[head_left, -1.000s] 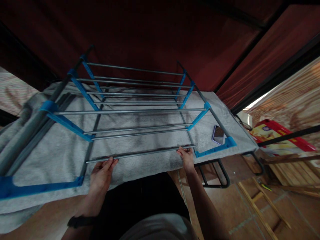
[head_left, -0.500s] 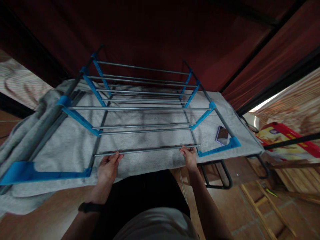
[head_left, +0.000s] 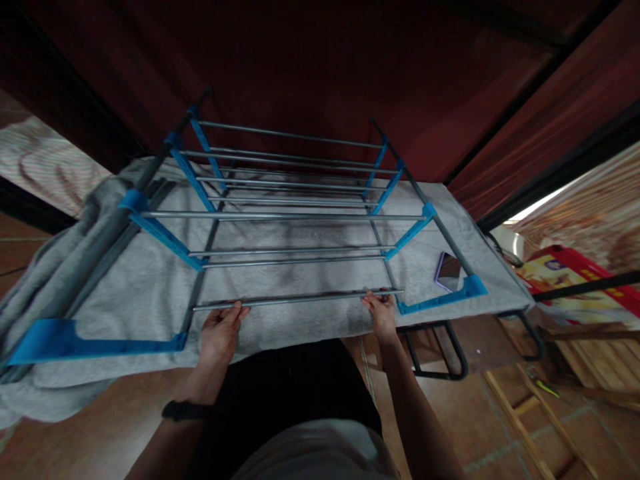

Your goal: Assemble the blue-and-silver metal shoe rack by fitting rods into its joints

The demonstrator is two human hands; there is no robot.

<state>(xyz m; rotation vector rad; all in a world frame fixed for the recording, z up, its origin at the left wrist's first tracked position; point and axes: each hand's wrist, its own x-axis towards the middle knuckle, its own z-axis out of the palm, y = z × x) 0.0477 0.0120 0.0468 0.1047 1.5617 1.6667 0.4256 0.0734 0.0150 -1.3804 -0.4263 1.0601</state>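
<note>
A thin grey metal rod (head_left: 305,299) runs crosswise near the front edge of the cloth-covered surface. My left hand (head_left: 223,328) pinches it close to its left end, and my right hand (head_left: 381,312) grips it near the right end. Behind the rod lies a partly built rack (head_left: 287,217) of grey tubes and blue plastic brackets. At its front corners are a left blue bracket (head_left: 120,347) and a right blue bracket (head_left: 440,303); the rod's ends lie by the tubes next to them, and I cannot tell whether they touch.
A phone (head_left: 448,272) rests on the grey blanket (head_left: 320,323) at right, beside the rack. Folded blanket bunches up at the left. A dark red curtain (head_left: 300,60) hangs behind. On the right are a red-and-yellow box (head_left: 570,277) and a wooden ladder-like frame (head_left: 525,405) on the floor.
The view has shifted slightly, so everything appears a little further right. Both hands keep hold of the rod, with hardly any motion relative to the rack.
</note>
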